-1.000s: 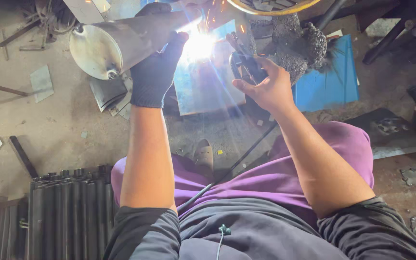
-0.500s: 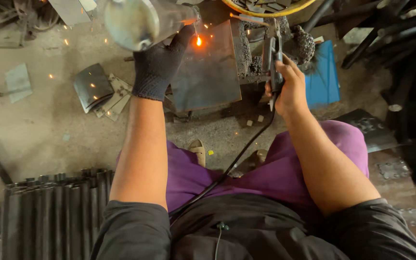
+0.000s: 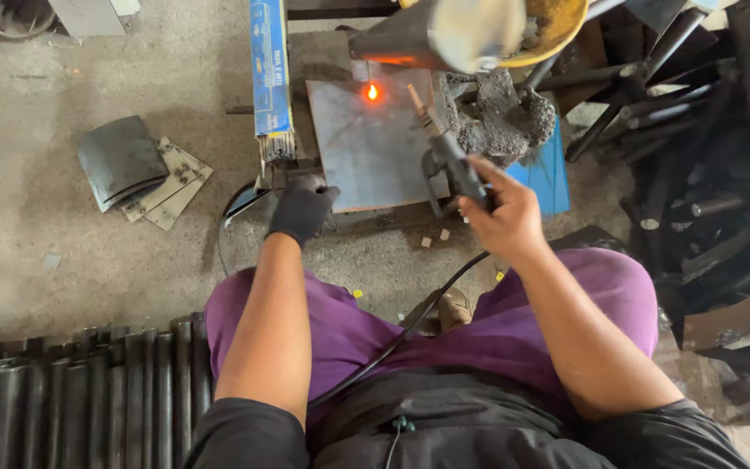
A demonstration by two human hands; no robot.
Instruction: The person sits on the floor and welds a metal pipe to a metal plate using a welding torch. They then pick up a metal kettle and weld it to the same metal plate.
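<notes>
A flat grey steel plate [image 3: 371,143] lies on the concrete floor [image 3: 88,252] in front of the seated person, with 1 small orange glowing spot [image 3: 371,91] near its far edge. A long blue cardboard box [image 3: 269,65] stands along the plate's left side, thin grey rods [image 3: 276,146] sticking out of its near end. A rough lump of grey slag [image 3: 496,117] sits on a blue sheet [image 3: 549,169] just right of the plate, and a silvery metal cylinder [image 3: 470,30] crosses above it in front of a yellow bowl [image 3: 562,26]. Dark curved sheet pieces [image 3: 119,161] lie well to the left; black pipes [image 3: 71,399] are stacked at lower left.

The left hand [image 3: 303,208], in a black glove, reaches forward palm down, fingers curled beside the box's near end; whether it grips anything cannot be told. The bare right hand [image 3: 501,213] is closed around a black electrode holder [image 3: 449,165], whose stub points up toward the glow, cable [image 3: 410,334] trailing back across the purple trousers [image 3: 366,330].
</notes>
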